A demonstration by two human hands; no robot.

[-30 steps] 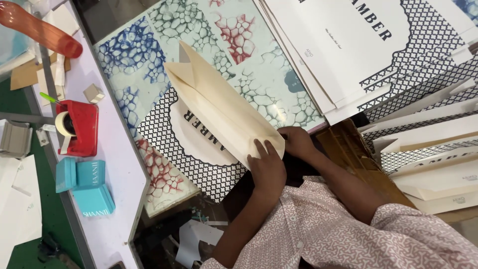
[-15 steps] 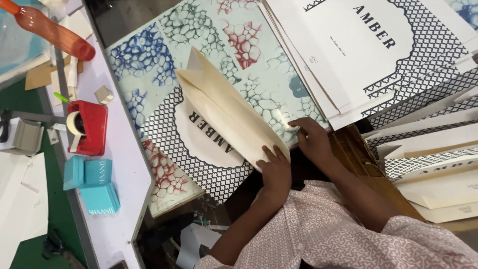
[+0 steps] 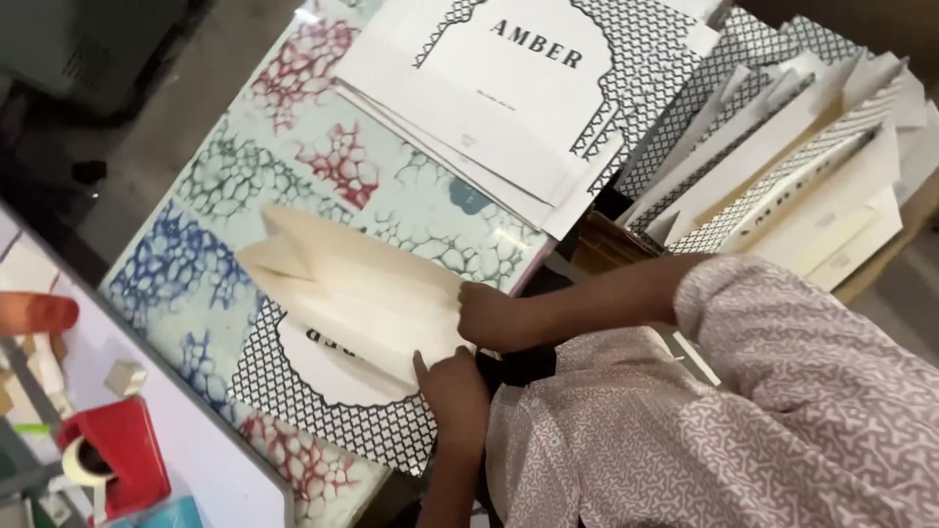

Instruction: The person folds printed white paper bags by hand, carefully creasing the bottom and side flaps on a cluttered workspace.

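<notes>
A folded cream paper piece point(image 3: 352, 288) with a black lattice-printed underside point(image 3: 323, 401) lies on a marbled sheet point(image 3: 225, 186). Its far end stands up in pointed flaps. My right hand point(image 3: 492, 318) is closed on the paper's near edge. My left hand point(image 3: 452, 386) lies just below it, with fingers pressed on the same end of the paper. A patterned pink sleeve covers my right arm.
A stack of white printed sheets with lattice borders point(image 3: 509, 108) lies at the top. Several folded paper pieces point(image 3: 782, 186) lean in a pile at the right. A red tape dispenser point(image 3: 108, 460), a small white block point(image 3: 125, 376) and an orange tube point(image 3: 34, 313) sit at the left.
My right hand has moved from beside the paper onto its near edge and closed there. My left hand stays on the same end. The view has swung and drawn closer.
</notes>
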